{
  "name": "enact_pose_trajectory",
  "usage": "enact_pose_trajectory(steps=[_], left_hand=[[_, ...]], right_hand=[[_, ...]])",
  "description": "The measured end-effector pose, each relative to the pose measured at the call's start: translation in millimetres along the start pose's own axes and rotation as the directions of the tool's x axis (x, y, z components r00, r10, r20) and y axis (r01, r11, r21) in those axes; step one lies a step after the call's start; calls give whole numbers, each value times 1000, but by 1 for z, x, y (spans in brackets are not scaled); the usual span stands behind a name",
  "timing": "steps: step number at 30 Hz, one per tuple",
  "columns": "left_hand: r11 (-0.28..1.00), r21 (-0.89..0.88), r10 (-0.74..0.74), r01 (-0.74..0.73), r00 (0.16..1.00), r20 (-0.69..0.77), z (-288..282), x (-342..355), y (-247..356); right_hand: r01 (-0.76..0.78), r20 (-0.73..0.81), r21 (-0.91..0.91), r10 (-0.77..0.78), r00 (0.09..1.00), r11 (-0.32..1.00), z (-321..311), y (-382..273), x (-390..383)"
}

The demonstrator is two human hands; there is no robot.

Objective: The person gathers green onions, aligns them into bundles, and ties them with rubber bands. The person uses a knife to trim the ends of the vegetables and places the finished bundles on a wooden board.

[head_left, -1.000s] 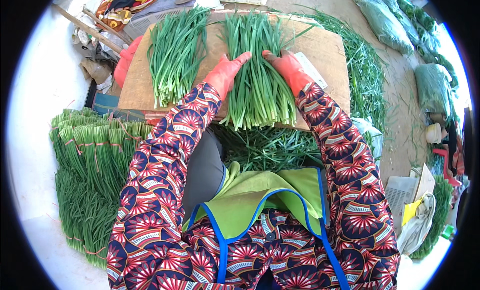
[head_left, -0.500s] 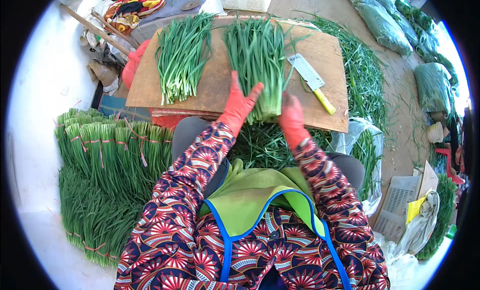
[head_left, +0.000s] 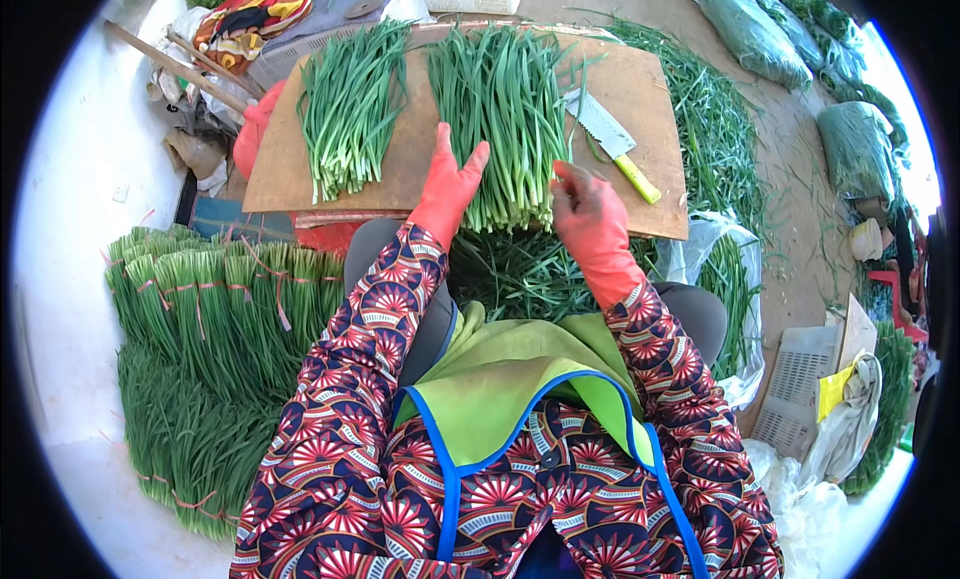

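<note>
Coral-red rubber covers both hands. Left hand: wide open, thumb spread from the upright fingers in a V, grasping nothing. Its thumb overlaps the left edge of a large, loose bunch of long, flat green leaves with pale stems; firm contact cannot be confirmed. Right hand: fingers half curled, dark-stained at the tips, just beside the bunch's lower right edge; cannot tell whether a stem is pinched.

Position of bunch: between the hands and extending beyond them, stem ends toward the wearer, at the near edge of a brown wooden board. Beyond and left of the left hand, on the same board: a smaller bunch of green leaves with pale stem ends. Beyond and right of the right hand, apart from it: a broad metal-bladed knife with a yellow handle, lying flat. Farther right of that hand: a heap of loose green leaves. Well left of and nearer than the left hand: stacked green bundles bound with pink ties.
</note>
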State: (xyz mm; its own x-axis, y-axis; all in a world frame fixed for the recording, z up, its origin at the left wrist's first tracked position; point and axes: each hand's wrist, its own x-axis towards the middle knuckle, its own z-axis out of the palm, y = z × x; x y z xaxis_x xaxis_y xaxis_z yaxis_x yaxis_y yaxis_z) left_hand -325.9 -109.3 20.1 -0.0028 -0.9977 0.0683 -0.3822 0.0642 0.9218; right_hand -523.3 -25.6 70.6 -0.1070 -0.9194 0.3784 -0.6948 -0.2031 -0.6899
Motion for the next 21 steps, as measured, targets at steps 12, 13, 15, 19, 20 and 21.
enact_pose_trajectory(steps=[12, 13, 15, 19, 20, 21], left_hand=[[800, 378, 532, -466, 842, -88, -6, 32, 12], [775, 368, 565, -514, 824, -38, 3, 42, 19], [771, 328, 580, -546, 815, -7, 14, 47, 27], [727, 289, 617, -623, 777, 125, 27, 68, 21], [722, 274, 622, -636, 769, 146, 29, 69, 24], [717, 259, 627, -648, 761, 166, 31, 72, 26]], right_hand=[[-381, 311, -136, 405, 860, 914, 13, 12, 13], [-452, 270, -71, 453, 849, 889, 15, 32, 12], [-596, 297, 66, 555, 778, 800, 14, 41, 13], [-654, 327, 166, 584, 743, 738, 13, 32, 13], [-667, 332, 191, 592, 735, 720, 13, 31, 13], [-679, 337, 216, 599, 726, 702, 13, 31, 13]])
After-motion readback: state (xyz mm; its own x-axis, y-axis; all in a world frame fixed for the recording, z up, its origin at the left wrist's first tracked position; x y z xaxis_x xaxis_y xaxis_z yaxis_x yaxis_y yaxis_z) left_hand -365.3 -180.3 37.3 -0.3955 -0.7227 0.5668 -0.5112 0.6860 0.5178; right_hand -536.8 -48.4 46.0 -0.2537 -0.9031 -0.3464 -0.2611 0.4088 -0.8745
